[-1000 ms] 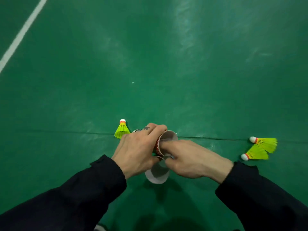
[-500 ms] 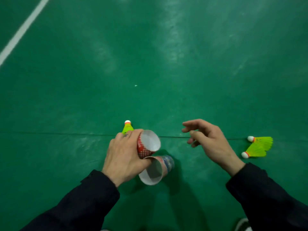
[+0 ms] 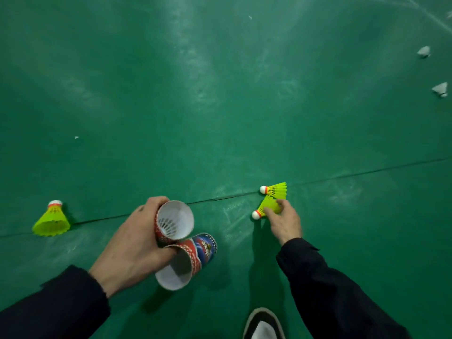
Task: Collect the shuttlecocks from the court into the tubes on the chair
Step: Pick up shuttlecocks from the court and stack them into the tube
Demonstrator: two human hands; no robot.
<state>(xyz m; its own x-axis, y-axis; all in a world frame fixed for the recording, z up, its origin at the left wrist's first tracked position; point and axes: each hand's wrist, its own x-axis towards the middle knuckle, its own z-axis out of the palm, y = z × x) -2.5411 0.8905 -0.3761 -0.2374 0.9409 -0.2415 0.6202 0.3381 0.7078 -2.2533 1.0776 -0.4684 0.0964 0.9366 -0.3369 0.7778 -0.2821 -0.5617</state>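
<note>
- The right hand (image 3: 285, 222) is reaching down to the floor (image 3: 220, 106), its fingertips pinching the yellow skirt of the near shuttlecock (image 3: 265, 208), which is lying on its side with its white cork pointing left.
- A second shuttlecock (image 3: 274, 189) is lying just beyond the first, touching or nearly touching its skirt, cork also to the left, beside a dark seam (image 3: 354, 172) in the floor.
- The left hand (image 3: 132, 245) is gripping two tubes, fingers curled round both.
- The upper tube (image 3: 174, 222), red-patterned with a white inside, is showing a white shuttlecock skirt down its open mouth.
- The lower tube (image 3: 189, 261), red and blue, is pointing its open mouth at the camera.
- A third shuttlecock (image 3: 51, 220) is standing well to the left, cork up, skirt on the floor.
- Two white shuttlecocks (image 3: 440, 89) are lying far off at the right edge.
- A shoe (image 3: 263, 324) is showing at the bottom.
</note>
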